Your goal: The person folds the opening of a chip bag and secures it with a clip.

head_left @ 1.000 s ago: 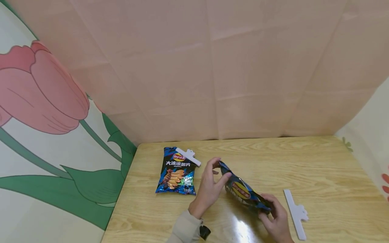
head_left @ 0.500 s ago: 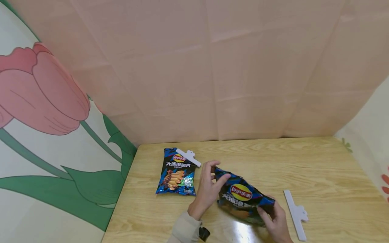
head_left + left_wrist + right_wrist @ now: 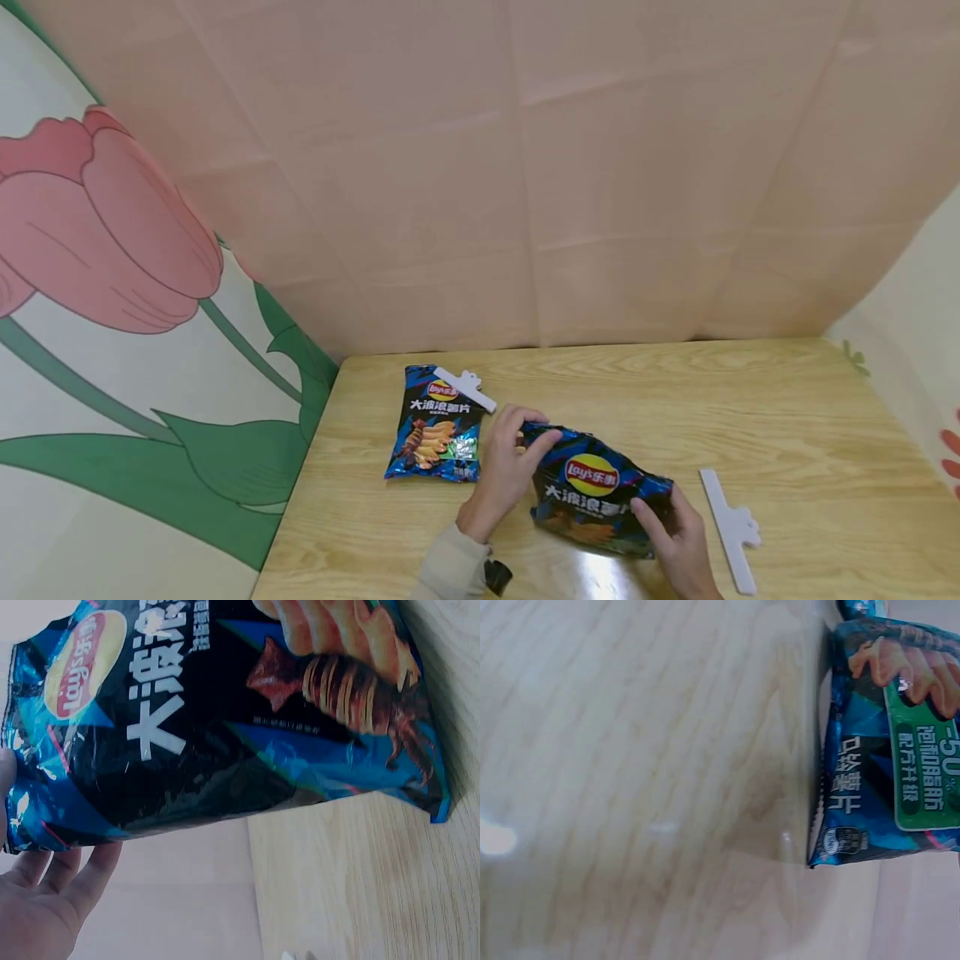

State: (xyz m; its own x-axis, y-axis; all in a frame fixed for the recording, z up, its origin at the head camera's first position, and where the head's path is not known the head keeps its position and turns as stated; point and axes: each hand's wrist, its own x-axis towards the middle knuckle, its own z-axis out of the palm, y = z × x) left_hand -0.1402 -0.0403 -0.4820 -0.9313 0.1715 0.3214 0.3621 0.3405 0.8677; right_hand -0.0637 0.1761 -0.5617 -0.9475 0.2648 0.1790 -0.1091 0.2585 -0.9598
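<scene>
In the head view both hands hold a dark blue Lay's chip bag (image 3: 592, 492) just above the wooden table (image 3: 787, 417), printed face up. My left hand (image 3: 534, 427) pinches its top left corner between thumb and fingers. My right hand (image 3: 660, 514) grips its lower right edge. The left wrist view is filled by the bag (image 3: 225, 720), with the left hand's fingers (image 3: 52, 892) behind its top end. In the right wrist view only the bag's bottom corner (image 3: 892, 772) shows over the table (image 3: 630, 750); the right hand itself is out of that frame.
A second, similar chip bag (image 3: 435, 427) lies flat at the table's left, with a white sealing clip (image 3: 465, 387) across its top. Another white clip (image 3: 731, 525) lies loose just right of my right hand. Pink cloth hangs behind the table.
The held bag has turned from nearly edge-on to face up and sunk lower toward the table. Both hands moved slightly left and down with it.
</scene>
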